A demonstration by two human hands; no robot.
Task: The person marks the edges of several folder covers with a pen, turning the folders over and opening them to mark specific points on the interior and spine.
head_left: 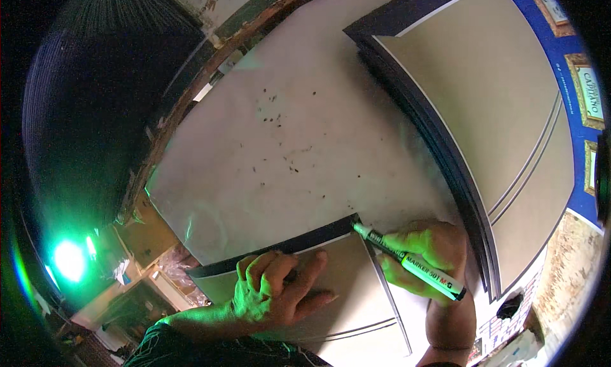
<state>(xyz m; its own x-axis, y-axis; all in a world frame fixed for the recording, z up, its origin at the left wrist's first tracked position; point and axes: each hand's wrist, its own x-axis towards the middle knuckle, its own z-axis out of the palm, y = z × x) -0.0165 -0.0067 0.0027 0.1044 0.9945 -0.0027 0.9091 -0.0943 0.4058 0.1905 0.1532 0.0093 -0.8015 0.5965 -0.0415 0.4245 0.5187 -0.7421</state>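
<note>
A beige sheet (344,271) with a dark border strip (286,243) along its far edge lies in front of me. White lines run along its edges, and thin curved double lines cross its lower part. My left hand (273,284) rests on the sheet, index finger and thumb stretched out and the other fingers bent. In my right hand (426,252) is a marker pen (423,271) with a white and green barrel and a dark end. Its tip meets the dark strip at the sheet's far right corner, or sits just above it.
A stack of similar beige sheets with dark borders (471,81) lies at the right on the pale table (305,112), where small dark specks are scattered. Past the wooden table edge (184,112) hangs dark ribbed material (102,106). A bright green-white light (69,260) glows at the left.
</note>
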